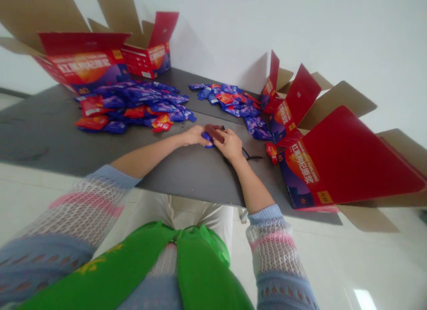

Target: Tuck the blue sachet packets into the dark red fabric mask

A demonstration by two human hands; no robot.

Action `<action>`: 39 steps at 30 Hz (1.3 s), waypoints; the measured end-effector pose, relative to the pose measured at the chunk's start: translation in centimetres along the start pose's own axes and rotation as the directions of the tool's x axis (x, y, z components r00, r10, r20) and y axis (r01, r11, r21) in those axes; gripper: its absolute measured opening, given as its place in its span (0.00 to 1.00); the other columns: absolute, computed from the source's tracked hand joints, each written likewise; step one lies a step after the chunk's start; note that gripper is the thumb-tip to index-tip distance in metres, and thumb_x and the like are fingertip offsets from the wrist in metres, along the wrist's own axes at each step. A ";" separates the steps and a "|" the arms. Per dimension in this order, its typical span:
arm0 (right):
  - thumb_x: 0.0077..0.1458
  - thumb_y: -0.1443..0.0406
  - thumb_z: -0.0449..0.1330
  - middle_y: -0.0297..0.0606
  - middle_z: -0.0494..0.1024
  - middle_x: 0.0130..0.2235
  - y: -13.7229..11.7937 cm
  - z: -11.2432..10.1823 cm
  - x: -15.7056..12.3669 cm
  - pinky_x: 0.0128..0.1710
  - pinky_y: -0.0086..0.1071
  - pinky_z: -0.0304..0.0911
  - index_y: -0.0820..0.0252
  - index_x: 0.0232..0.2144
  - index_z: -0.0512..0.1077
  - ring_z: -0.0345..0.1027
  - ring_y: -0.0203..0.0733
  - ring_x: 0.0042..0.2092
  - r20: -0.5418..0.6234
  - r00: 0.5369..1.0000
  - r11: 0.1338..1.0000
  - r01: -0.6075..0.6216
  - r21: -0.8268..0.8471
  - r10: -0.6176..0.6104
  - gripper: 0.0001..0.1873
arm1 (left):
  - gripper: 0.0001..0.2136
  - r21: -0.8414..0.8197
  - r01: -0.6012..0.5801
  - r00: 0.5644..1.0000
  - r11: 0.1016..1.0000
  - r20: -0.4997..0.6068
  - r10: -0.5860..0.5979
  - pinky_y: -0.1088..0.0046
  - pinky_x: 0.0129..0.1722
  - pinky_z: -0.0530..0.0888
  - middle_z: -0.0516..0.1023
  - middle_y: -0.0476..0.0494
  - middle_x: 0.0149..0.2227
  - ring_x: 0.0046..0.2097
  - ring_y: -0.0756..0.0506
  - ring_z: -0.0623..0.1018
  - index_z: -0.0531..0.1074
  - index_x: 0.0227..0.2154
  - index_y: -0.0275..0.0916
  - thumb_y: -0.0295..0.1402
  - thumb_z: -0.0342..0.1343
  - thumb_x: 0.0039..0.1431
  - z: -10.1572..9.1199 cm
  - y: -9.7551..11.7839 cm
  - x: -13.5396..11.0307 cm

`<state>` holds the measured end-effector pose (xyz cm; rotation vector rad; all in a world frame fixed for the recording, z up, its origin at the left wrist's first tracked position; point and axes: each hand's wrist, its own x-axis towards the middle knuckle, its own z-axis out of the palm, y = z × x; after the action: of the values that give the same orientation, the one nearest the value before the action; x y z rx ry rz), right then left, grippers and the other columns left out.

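My left hand (195,135) and my right hand (228,144) meet over the dark table (187,179). Between them, my left fingers grip a small blue sachet (207,140). My right fingers pinch a dark red flat piece (213,132), which partly covers the sachet. Just right of my right wrist lies a thin black item (251,157), too blurred to name. A large heap of blue and red sachets (130,105) lies left of my hands, and a second heap (227,100) lies beyond them.
Open red cardboard cartons stand at the back left (83,61) and along the right side (333,163), overhanging the table's edge. A white wall (300,38) rises behind. A loose red sachet (271,152) lies near the right cartons. A white floor lies below.
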<state>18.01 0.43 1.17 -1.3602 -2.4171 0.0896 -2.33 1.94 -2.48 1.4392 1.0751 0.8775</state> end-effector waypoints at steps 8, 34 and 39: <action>0.62 0.52 0.53 0.43 0.76 0.47 2.2 -0.1 0.6 0.46 0.39 0.66 0.47 0.56 0.73 0.71 0.51 0.49 -0.036 0.972 0.966 -0.236 -0.105 0.233 0.23 | 0.21 -0.032 0.062 0.997 0.998 0.040 -0.061 0.74 0.35 0.78 0.81 0.46 0.32 0.33 0.49 0.79 0.79 0.36 0.35 0.34 0.75 0.35 -0.5 0.6 -0.2; 0.65 0.50 0.45 0.42 0.79 0.47 5.1 0.3 1.8 0.45 0.34 0.66 0.54 0.56 0.72 0.74 0.45 0.48 -0.329 0.846 0.908 -0.399 0.132 0.420 0.28 | 0.11 0.413 0.097 0.692 0.906 -0.682 0.237 0.68 0.38 0.72 0.82 0.42 0.32 0.36 0.41 0.79 0.79 0.30 0.38 0.39 0.68 0.49 1.6 0.1 -0.4; 0.64 0.52 0.46 0.44 0.78 0.46 4.6 -0.2 1.4 0.48 0.33 0.65 0.61 0.54 0.73 0.73 0.44 0.47 -0.492 0.815 0.950 -0.223 0.221 0.306 0.27 | 0.07 0.791 0.095 0.863 0.605 -0.368 0.346 0.63 0.47 0.71 0.83 0.38 0.43 0.48 0.35 0.80 0.82 0.37 0.41 0.29 0.58 0.59 3.2 1.8 -2.3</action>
<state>21.15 4.05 0.74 -1.4211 -1.7273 -0.0228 0.22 -1.33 -1.10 2.1147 1.9464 0.9408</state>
